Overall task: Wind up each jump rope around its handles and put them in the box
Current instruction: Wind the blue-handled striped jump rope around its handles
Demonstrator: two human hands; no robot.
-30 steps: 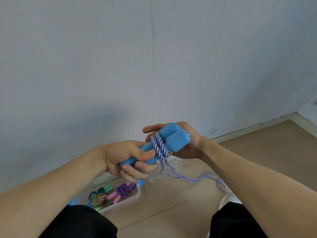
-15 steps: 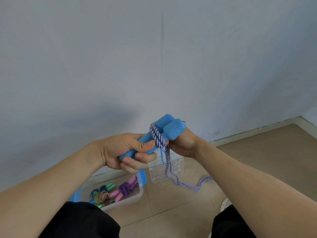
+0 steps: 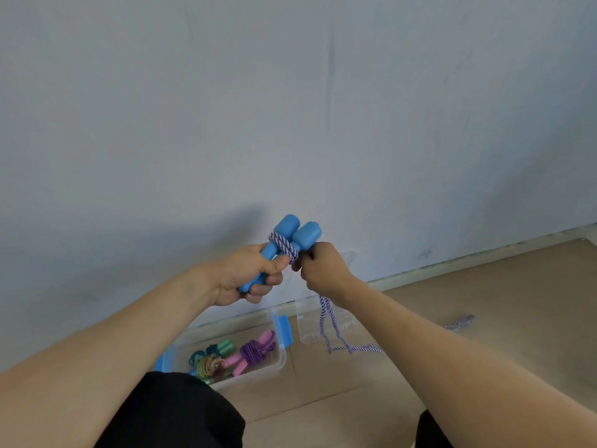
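Below the curled fingers, on tan floor (image 3: pixel 484 302): clear plastic box (image 3: pixel 277 367) with blue latches, partly hidden by left forearm and black-clad knee. Inside it, wound pink-handled jump rope (image 3: pixel 255 349) with purple cord, beside a green-handled rope bundle (image 3: pixel 214 350) and a yellowish coil, too small to tell apart clearly. Just right of box, under the right wrist, clear lid (image 3: pixel 310 324) lying flat on floor. Behind everything, plain pale wall (image 3: pixel 290 108) meeting floor at a baseboard.

Up in front of the wall: left hand (image 3: pixel 248 273) wrapped round lower shafts of two blue handles (image 3: pixel 292 237), held side by side and tilted up to the right; fingers (image 3: pixel 263 287) curled tight underneath, thumb pressed across the front, tip touching the wraps. Purple-and-white cord (image 3: pixel 284 245) wound in a few turns round both handles just above that thumb. Right hand (image 3: pixel 323 270) closed into a fist directly right of the wraps, knuckles touching the handles, pinching the cord where it leaves the winding. Loose cord hanging from under right fist, two strands dropping past the lid to floor, then trailing right behind the right forearm, tail end visible far right on floor.
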